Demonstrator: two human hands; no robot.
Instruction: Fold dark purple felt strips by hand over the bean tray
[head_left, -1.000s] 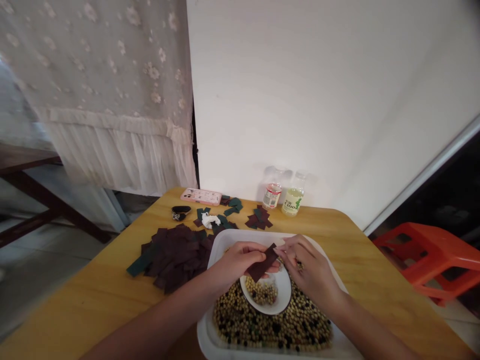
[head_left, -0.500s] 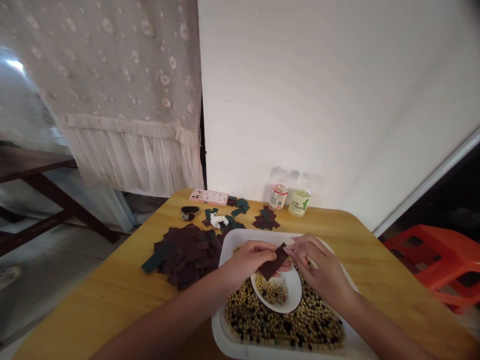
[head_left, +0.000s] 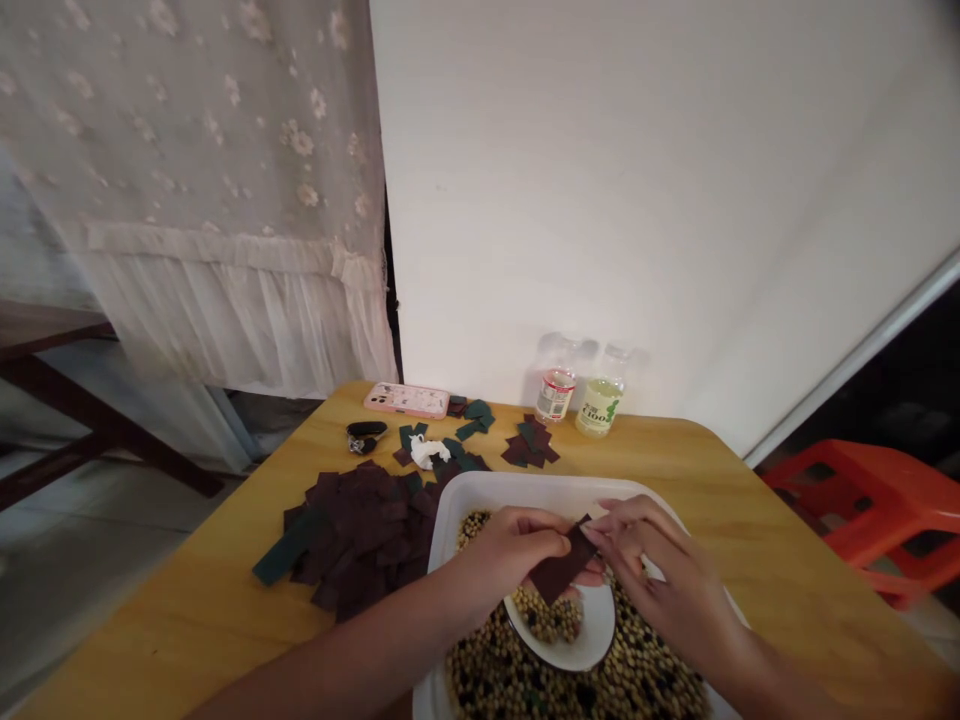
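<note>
Between my hands is a small dark brown rectangular pouch or patch (head_left: pixel 561 568); I cannot tell which. My left hand (head_left: pixel 531 545) grips it from the left, thumb on top. At its upper right corner, my right hand (head_left: pixel 649 550) pinches the edge with thumb and fingertips. Directly below sits a white bowl (head_left: pixel 596 640) holding pale beads. The bowl rests in a white plastic tub (head_left: pixel 517 484) among many pale and black round beads (head_left: pixel 502 665). My hands hide part of the bowl and the tub's middle.
Left of the tub lies a heap of brown pieces (head_left: pixel 367 530) with a green strip (head_left: pixel 289 545). Farther back are a pink phone (head_left: pixel 409 400), keys (head_left: pixel 365 436), white crumpled tissue (head_left: pixel 429 452), small piles (head_left: pixel 529 442) and two bottles (head_left: pixel 598 400). An orange stool (head_left: pixel 877 510) stands right of the wooden table (head_left: pixel 217 560).
The view has shifted a little, so the tub and hands appear lower. Both hands still hold the brown piece, which has changed little in angle.
</note>
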